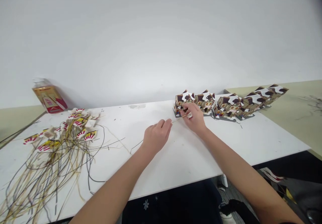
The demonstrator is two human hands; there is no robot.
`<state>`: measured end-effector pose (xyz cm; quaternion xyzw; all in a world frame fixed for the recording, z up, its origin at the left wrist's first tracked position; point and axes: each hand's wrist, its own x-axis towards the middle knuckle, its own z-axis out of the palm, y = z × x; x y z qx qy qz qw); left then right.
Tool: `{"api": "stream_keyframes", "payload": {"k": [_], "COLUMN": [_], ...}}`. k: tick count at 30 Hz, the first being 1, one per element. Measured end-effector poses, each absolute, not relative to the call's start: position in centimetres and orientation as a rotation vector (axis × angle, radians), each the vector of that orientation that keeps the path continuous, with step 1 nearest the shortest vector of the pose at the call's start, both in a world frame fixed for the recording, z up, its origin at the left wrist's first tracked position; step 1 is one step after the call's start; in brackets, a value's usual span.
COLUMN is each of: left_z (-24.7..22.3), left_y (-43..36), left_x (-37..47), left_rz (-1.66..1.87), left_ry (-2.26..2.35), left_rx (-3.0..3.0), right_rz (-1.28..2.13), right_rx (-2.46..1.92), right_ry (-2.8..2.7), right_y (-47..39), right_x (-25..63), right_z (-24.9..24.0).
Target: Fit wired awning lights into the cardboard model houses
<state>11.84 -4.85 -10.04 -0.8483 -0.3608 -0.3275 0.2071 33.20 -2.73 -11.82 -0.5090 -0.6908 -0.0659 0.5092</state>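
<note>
Two bare hands are held over the middle of a white table point(181, 160), nearer its back edge than its front edge, and a thin wire point(178, 119) is stretched between them. One part of the wire is pinched by the curled fingers of the left hand point(156, 135); the other is gripped between the thumb and fingers of the right hand point(195, 120). Something small, white and red point(190, 116), is partly covered by the right hand; what it is cannot be told. A dark strand point(136, 146) is seen on the left hand's outer side, slanting down to the left.

Just behind the right hand, a snow-roofed model house point(179, 99) is partly hidden by it. More model houses point(227, 106) are lined up from there along the back edge toward the back right corner. Near the left edge, red-and-white striped pieces point(90, 136) are heaped, their loose wires point(50, 180) spread toward the front left corner. A labelled bottle point(50, 96) is placed at the back left corner.
</note>
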Motion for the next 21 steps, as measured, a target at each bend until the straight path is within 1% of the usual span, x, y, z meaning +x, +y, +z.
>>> {"api": "stream_keyframes", "payload": {"k": [3, 5, 9, 14, 16, 19, 21], "left_z": [-10.3, -10.5, -10.7, -10.5, -10.5, -10.6, -10.6], "left_y": [-4.8, -4.8, -4.7, -4.7, -4.7, -4.5, -4.5], "left_x": [11.7, 11.7, 11.5, 11.4, 11.4, 11.5, 11.5], "left_rz": [-0.792, -0.741, -0.693, -0.721, -0.744, -0.754, -0.749], "left_ry": [-1.082, -1.121, -1.178, -1.202, -1.182, -1.177, -1.163], "left_rx": [-2.350, -2.339, -2.370, -2.398, -2.403, -2.413, -2.427], "right_rz": [-0.248, -0.238, -0.062, 0.141, 0.162, 0.129, 0.195], "right_rx": [-1.310, -1.356, -1.362, -1.202, -1.172, -1.245, -1.293], "right_ry": [-1.460, -1.425, -1.550, -1.689, -1.706, -1.640, -1.600], "right_y": [-2.2, -1.7, -1.2, -1.9, -2.3, -2.3, -2.0], "right_x": [34.7, 35.4, 35.8, 35.0, 34.6, 34.0, 33.9], "right_z": [-11.6, -11.8, -12.5, -12.3, -12.2, -12.5, -12.9]}}
